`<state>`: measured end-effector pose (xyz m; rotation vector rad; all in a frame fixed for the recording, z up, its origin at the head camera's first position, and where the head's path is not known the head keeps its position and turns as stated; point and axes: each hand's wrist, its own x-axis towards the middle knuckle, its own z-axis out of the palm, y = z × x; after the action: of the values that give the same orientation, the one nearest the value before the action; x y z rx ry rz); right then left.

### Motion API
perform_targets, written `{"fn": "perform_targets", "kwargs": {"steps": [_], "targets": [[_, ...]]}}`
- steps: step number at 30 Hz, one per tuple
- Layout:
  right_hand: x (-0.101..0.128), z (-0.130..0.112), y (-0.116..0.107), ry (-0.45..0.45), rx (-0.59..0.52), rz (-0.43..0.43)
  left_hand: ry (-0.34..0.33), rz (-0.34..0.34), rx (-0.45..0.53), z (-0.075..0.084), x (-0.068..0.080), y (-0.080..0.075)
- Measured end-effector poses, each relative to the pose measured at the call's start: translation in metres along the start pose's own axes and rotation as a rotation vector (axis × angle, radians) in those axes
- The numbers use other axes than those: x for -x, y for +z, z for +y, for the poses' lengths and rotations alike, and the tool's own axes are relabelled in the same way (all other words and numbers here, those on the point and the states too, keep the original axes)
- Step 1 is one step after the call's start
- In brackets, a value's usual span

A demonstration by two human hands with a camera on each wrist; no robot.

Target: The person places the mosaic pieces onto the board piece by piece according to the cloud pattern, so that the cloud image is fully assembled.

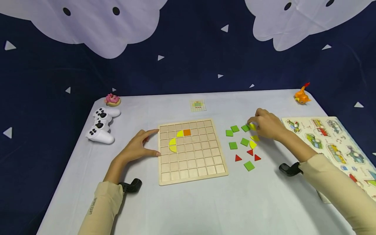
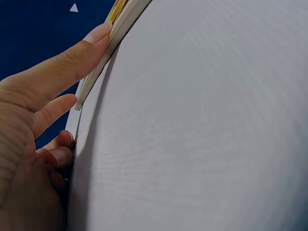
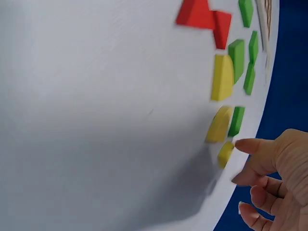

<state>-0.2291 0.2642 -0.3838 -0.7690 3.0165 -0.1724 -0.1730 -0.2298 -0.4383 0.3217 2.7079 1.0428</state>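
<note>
My left hand (image 1: 135, 147) rests its outstretched thumb and index finger against the left edge of a wooden grid board (image 1: 194, 180); its other fingers are curled. On the board lie an orange square (image 1: 187, 132), a yellow quarter-circle piece (image 1: 180, 133) and two more forming a half round (image 1: 173, 145). At the loose pieces right of the board is my right hand (image 1: 268, 124). Its thumb tip meets the edge of a yellow piece (image 3: 225, 154), while the index fingertip hangs apart from it. Two other yellow pieces (image 3: 222, 78), several green squares (image 1: 245, 141) and three red triangles (image 1: 238, 158) lie close by.
A small pattern card (image 1: 198, 105) lies behind the board. At left are a white game controller (image 1: 101, 125) and a pink toy (image 1: 113, 99). An orange toy (image 1: 302, 96) stands at the back right, and a picture board (image 1: 332, 143) lies beneath the right forearm.
</note>
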Motion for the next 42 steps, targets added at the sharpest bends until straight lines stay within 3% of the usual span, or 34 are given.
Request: {"fn": "perform_targets", "kwargs": {"steps": [8, 25, 33, 37, 42], "targets": [[0.009, 0.014, 0.001, -0.023, 0.058, 0.009, 0.002, 0.0, 0.0, -0.001, 0.0, 0.0], [0.011, 0.014, 0.007, 0.12, -0.022, 0.026, 0.001, 0.0, 0.006, -0.001, 0.001, 0.001], [0.006, 0.013, 0.013, 0.212, -0.116, 0.046, 0.004, -0.001, 0.006, 0.0, 0.001, 0.0], [0.001, 0.001, 0.011, 0.229, -0.16, 0.081, 0.004, -0.003, 0.004, 0.001, 0.001, 0.0], [-0.012, -0.031, 0.008, 0.208, -0.221, 0.086, -0.004, -0.004, 0.009, 0.001, 0.001, 0.0]]}}
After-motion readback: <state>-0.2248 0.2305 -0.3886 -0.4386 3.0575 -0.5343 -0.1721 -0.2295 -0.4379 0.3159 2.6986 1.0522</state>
